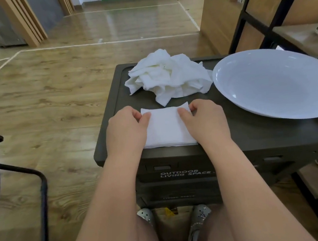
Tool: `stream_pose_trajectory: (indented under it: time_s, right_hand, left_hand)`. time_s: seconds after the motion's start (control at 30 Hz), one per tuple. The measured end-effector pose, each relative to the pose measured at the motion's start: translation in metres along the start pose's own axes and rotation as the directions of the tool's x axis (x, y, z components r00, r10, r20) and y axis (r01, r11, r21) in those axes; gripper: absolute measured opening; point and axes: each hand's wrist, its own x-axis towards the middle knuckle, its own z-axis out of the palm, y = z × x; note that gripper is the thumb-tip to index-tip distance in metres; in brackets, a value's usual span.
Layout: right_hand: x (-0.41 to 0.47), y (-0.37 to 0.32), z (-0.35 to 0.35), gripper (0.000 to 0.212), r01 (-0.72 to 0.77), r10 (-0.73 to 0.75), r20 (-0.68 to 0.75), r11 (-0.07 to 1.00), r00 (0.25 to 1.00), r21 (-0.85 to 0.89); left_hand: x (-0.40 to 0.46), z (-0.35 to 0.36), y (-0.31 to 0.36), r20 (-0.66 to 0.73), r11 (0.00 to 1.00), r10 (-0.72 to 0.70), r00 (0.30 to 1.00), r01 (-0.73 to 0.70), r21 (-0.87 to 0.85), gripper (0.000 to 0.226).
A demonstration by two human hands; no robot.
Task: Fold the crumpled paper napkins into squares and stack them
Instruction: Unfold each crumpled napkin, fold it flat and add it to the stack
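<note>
A white folded napkin (pixel 167 128) lies flat near the front edge of the dark box lid (pixel 252 132). My left hand (pixel 126 127) pinches its far left corner between thumb and fingers. My right hand (pixel 204 119) pinches its far right corner the same way. Behind the napkin, at the back of the lid, sits a heap of crumpled white napkins (pixel 167 74).
A large white plate (pixel 275 84) fills the right side of the lid and overhangs its edge. A black shelf frame (pixel 272 18) stands to the right. A black metal chair frame (pixel 42 189) is at the lower left on the wooden floor.
</note>
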Motion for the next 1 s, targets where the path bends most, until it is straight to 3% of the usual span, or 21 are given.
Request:
stream_pose_trajectory:
  time_s: [0.2,0.47,0.6,0.7,0.8,0.87,0.93,1.0]
  right_hand:
    - [-0.002,0.0,0.001,0.023,-0.041,0.043,0.04,0.999,0.998,-0.032]
    - [-0.005,-0.01,0.001,0.027,-0.09,0.098,0.099,0.992,0.99,-0.088]
    - [-0.002,-0.013,-0.003,0.029,-0.078,0.094,0.157,0.991,0.983,-0.109]
    - [-0.003,-0.009,-0.008,0.026,-0.089,0.097,0.143,0.994,0.985,-0.062]
    - [-0.001,-0.006,-0.014,0.021,-0.153,0.14,0.148,0.985,0.979,0.078]
    - [0.003,-0.004,-0.018,0.02,-0.201,0.171,0.155,0.957,0.973,0.207]
    - [0.007,-0.001,-0.021,0.019,-0.218,0.182,0.142,0.928,0.973,0.301]
    - [0.011,0.003,-0.022,0.018,-0.222,0.187,0.134,0.911,0.973,0.347]
  left_hand:
    - [-0.007,0.0,0.003,-0.041,0.997,-0.065,0.997,0.067,0.031,0.023]
    - [-0.01,0.003,0.011,-0.059,0.994,-0.078,0.995,0.083,0.077,0.024]
    - [-0.011,-0.004,0.016,-0.077,0.983,0.025,0.997,-0.011,0.181,0.022]
    - [0.0,-0.013,0.015,-0.129,0.983,0.1,0.987,-0.078,0.167,0.019]
    - [0.032,-0.023,0.029,-0.241,0.982,0.186,0.952,-0.176,0.061,0.015]
    - [0.063,-0.023,0.049,-0.27,0.957,0.288,0.919,-0.265,0.12,0.013]
    - [0.097,-0.015,0.069,-0.213,0.898,0.391,0.896,-0.32,0.301,0.012]
    - [0.131,-0.005,0.083,-0.081,0.871,0.396,0.915,-0.346,0.348,0.016]
